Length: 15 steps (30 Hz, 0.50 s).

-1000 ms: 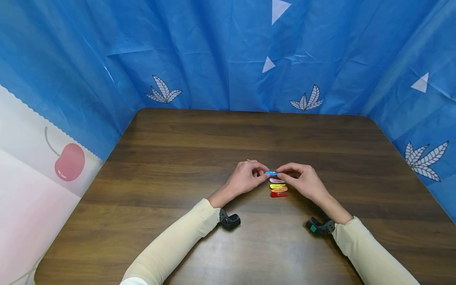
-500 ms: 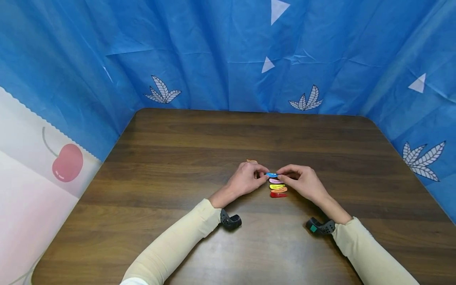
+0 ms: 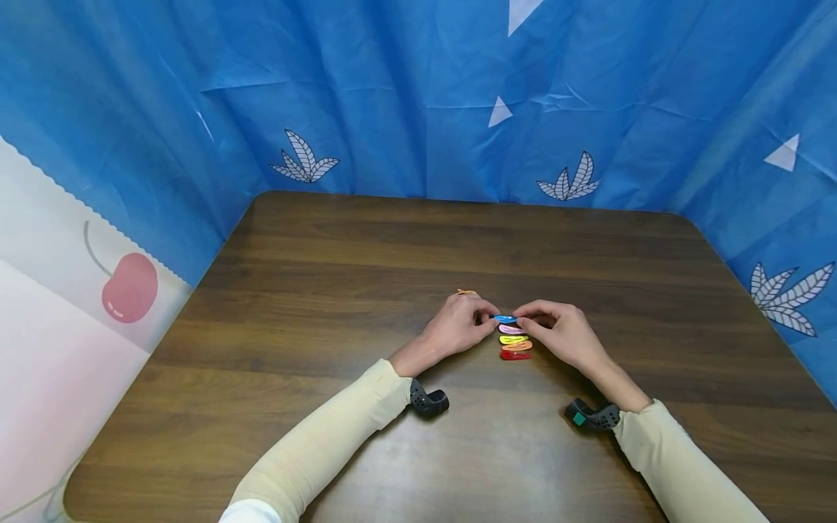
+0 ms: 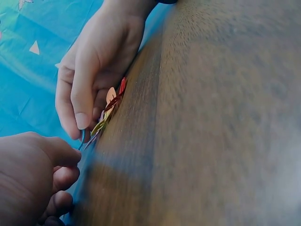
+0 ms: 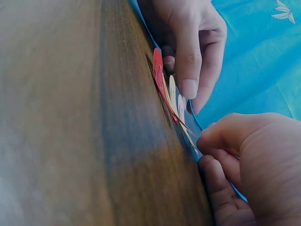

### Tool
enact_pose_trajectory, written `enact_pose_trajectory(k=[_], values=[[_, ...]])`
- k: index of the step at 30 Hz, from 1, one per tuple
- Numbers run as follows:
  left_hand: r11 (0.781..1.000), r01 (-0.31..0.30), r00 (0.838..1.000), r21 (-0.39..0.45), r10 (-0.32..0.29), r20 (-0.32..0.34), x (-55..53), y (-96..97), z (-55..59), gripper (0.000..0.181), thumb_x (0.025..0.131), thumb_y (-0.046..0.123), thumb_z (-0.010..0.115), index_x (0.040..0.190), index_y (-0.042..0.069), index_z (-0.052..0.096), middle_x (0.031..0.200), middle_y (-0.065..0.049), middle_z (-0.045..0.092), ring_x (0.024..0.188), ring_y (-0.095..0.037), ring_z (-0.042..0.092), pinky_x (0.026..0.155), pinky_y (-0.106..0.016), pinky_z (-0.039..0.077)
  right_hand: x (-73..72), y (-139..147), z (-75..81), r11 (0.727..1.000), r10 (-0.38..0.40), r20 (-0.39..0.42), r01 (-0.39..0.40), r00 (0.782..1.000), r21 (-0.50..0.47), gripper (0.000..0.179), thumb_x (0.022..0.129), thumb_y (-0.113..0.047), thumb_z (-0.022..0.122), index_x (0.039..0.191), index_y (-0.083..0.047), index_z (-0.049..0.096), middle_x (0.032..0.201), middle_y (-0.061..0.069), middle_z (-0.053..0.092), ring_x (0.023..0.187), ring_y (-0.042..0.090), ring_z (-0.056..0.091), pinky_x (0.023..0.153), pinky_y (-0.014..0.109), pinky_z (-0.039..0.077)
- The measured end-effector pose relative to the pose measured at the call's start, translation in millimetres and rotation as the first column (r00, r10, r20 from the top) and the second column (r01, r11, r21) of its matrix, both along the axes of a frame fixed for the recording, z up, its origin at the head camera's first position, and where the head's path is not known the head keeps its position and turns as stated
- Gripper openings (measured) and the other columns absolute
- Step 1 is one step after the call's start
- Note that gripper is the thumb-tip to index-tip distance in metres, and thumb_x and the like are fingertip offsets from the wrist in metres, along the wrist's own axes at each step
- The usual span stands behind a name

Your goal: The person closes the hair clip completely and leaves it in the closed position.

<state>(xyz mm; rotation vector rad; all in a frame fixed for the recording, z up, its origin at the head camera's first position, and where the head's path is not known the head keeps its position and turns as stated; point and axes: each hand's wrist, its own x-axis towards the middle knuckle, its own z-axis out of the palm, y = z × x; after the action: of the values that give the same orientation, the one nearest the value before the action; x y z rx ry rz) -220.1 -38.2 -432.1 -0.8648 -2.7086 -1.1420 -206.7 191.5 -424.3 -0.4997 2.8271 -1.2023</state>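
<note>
A blue snap hair clip (image 3: 504, 319) lies sideways between my two hands in the head view. My left hand (image 3: 454, 327) pinches its left end between thumb and forefinger. Its right end is pinched by my right hand (image 3: 565, 334). Just below it, in a column on the table, lie a lilac hair clip (image 3: 512, 330), a yellow hair clip (image 3: 513, 340), an orange hair clip (image 3: 517, 346) and a red hair clip (image 3: 515, 356). The right fingertips partly cover the lilac one. In the right wrist view the red hair clip (image 5: 158, 63) stands out nearest the camera.
Behind my left hand a thin orange loop (image 3: 466, 292) shows past the knuckles. The brown wooden table (image 3: 327, 290) reaches back to a blue curtain (image 3: 392, 94). Black wrist cameras sit by both sleeves.
The blue hair clip has come slightly nearer to the lilac one, with both hands still pinching it. The head view has shifted a little; the other clips stay in their column.
</note>
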Motion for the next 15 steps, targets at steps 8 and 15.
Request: enact_pose_trajectory(k=[8, 15], values=[[0.999, -0.002, 1.0, -0.036, 0.002, -0.009, 0.4, 3.4, 0.9, 0.013, 0.097, 0.016, 0.072, 0.105, 0.01, 0.08, 0.079, 0.005, 0.062, 0.071, -0.007, 0.052, 0.066, -0.017, 0.038, -0.1, 1.2, -1.1, 1.0, 0.0, -0.023, 0.0, 1.0, 0.022, 0.015, 0.099, -0.015, 0.071, 0.112, -0.013, 0.077, 0.105, 0.007, 0.077, 0.08, 0.018, 0.066, 0.069, 0.024, 0.053], [0.998, -0.008, 1.0, -0.063, 0.007, -0.018, 1.6, 5.7, 0.3, 0.013, 0.097, 0.017, 0.073, 0.106, 0.011, 0.08, 0.08, 0.004, 0.062, 0.073, -0.008, 0.052, 0.066, -0.018, 0.039, 0.3, 1.8, -2.4, 0.999, -0.005, -0.041, 0.006, 0.999, 0.04, 0.016, 0.097, -0.012, 0.072, 0.113, -0.012, 0.077, 0.104, 0.006, 0.076, 0.081, 0.018, 0.065, 0.071, 0.024, 0.053]])
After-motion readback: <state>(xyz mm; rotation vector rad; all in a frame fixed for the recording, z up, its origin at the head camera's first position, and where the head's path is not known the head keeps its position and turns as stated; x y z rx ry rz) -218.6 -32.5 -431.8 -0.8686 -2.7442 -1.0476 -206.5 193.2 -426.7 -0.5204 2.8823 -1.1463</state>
